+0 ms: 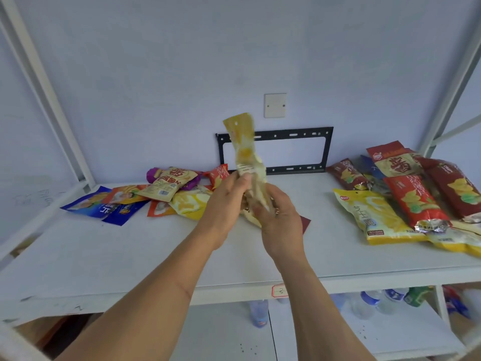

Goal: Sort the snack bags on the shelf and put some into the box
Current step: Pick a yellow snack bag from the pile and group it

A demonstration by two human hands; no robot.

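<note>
Hands meet above the middle of the white metal shelf [130, 256], both gripping one pale yellow plastic snack bag [244, 149] that stands nearly upright between them. The left hand [226, 201] curls its fingers round the bag's middle; the right hand [278, 220] pinches its lower end, so each grip is closed on the bag. A loose heap of blue, orange, yellow and purple snack bags [156, 196] lies on the shelf's left side, and a pile of red, maroon and yellow snack bags [406, 196] lies on its right. A black metal bracket [299, 152] hangs on the pale wall behind.
</note>
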